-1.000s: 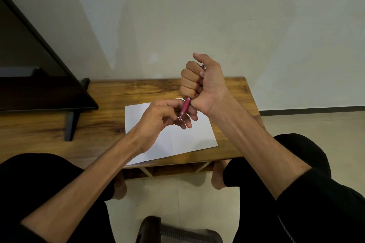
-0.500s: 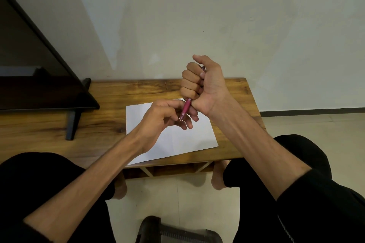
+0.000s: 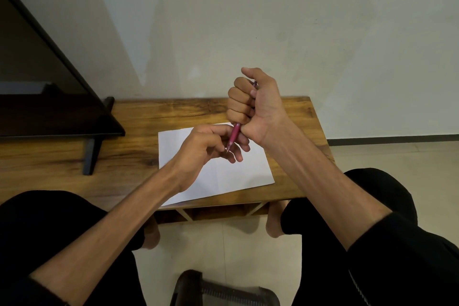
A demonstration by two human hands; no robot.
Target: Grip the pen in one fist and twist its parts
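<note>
Pink and slim, a light, stiff pen (image 3: 234, 135) stands fisted in the right hand (image 3: 255, 104) above white paper (image 3: 223, 176) near the counter's (image 3: 149, 117) front edge, the left hand (image 3: 206, 146) pinching its tip, the barrel seemingly the surest hold.

The pen (image 3: 234, 137) is magenta-pink with a pale, silvery tip. The sheet of paper (image 3: 223, 176) near the worktop's front edge is plain white, unmarked. The worktop (image 3: 139, 129) is honey-brown wood with darker grain streaks and knots. At its left end the screen (image 3: 37, 97) and its stand are black. The sleeves (image 3: 402, 256) and trousers (image 3: 44, 226) are black. The wall (image 3: 273, 20) is pale greyish-white, the floor (image 3: 223, 251) cream tile, the skirting (image 3: 392, 141) dark.
</note>
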